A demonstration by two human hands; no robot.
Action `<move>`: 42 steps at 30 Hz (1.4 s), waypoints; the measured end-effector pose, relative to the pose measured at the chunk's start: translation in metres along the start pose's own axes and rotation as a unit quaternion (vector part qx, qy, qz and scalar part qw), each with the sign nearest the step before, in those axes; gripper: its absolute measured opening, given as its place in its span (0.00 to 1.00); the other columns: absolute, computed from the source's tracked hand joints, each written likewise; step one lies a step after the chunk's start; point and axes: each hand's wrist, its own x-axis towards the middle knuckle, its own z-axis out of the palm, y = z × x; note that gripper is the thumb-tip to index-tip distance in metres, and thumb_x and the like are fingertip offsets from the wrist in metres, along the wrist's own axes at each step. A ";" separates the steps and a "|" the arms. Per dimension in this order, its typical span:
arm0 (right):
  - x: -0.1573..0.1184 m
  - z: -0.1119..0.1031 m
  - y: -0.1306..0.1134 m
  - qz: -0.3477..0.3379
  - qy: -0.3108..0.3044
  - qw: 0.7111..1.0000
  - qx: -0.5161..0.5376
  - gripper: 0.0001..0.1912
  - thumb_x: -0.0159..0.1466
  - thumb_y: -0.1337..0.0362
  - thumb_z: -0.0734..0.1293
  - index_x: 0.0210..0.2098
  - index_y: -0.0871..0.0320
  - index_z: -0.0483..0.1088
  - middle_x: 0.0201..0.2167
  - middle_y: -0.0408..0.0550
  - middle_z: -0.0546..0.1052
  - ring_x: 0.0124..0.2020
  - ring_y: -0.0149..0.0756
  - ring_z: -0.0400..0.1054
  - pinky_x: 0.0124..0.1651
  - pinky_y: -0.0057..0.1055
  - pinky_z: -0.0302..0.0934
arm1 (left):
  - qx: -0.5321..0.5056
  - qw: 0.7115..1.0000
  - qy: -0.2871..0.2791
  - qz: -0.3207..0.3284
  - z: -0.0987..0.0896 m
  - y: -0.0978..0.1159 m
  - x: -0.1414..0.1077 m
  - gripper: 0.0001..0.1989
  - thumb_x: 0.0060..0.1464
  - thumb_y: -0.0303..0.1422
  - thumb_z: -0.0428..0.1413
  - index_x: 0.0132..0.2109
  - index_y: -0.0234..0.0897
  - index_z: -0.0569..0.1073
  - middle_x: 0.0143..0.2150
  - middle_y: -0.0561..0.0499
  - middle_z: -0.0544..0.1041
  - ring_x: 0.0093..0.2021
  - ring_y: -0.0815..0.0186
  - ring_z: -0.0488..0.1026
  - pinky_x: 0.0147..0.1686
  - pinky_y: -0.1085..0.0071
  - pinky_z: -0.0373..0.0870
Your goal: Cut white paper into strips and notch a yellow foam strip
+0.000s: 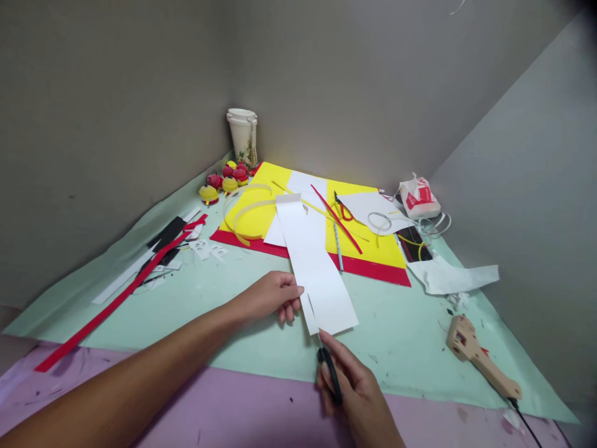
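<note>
My left hand [277,295] pinches the left edge of a long white paper strip [310,264] between thumb and fingers. The strip reaches from near my right hand up over the yellow sheets, its far end folded. In my right hand [352,389] is a pair of black-handled scissors [330,373], fingers wrapped round the handles. The scissors' blades point away from me at the paper's near edge, mostly hidden. A slit runs up from that edge close to the left side, setting off a narrow strip beside my left thumb.
Yellow and red sheets [373,249] lie behind the paper with red-handled scissors [345,211]. A glue gun [482,358] with a cord lies at right. At left are a red strip [116,305] and black offcuts [165,233]. A white cup [242,134] and small red-yellow ornaments [209,194] stand behind.
</note>
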 end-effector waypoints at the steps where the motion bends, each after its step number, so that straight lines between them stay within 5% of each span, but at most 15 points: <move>1: 0.000 0.000 0.000 0.001 0.001 1.000 -0.002 0.30 0.61 0.52 0.69 0.59 0.57 0.67 0.23 0.40 0.68 0.17 0.25 0.58 0.23 0.27 0.58 | 0.000 1.000 0.001 0.000 0.000 0.000 0.000 0.13 0.53 0.38 0.56 0.28 0.33 0.66 0.24 0.51 0.74 0.19 0.73 0.70 0.18 0.77 0.64; 42: 0.005 0.001 0.004 -0.010 0.004 1.000 -0.027 0.40 0.56 0.42 0.69 0.60 0.60 0.66 0.21 0.38 0.67 0.15 0.25 0.57 0.21 0.26 0.57 | 0.012 1.000 -0.009 0.006 -0.001 -0.005 0.000 0.14 0.52 0.41 0.56 0.29 0.34 0.66 0.24 0.52 0.74 0.19 0.72 0.70 0.17 0.77 0.62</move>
